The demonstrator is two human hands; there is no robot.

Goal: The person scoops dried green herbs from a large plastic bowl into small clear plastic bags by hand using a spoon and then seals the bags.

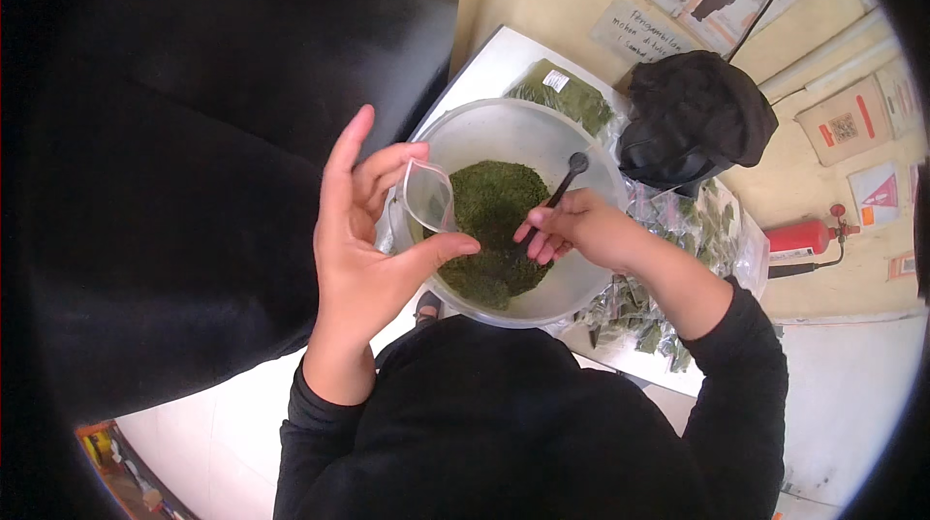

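My left hand (370, 229) holds a small clear zip bag (427, 195) by its side, with the bag's mouth spread wide. Between the fingers of my right hand (574, 228) is a small black measuring spoon (559, 193), its round end tipped up and away from me. Both hands are over a large translucent plastic tub (476, 124). Dark green powder (501, 193) covers the tub's bottom. Whether the bag has anything in it cannot be made out, since its lower part is hidden behind my hand.
Beyond the tub on a white table (483, 77) lies a clear bag of green powder (559, 95). A black cloth or bag (697, 117) is beside it. Several small filled plastic packets (654, 229) pile up at the right. A red fire extinguisher (799, 240) is by the wall.
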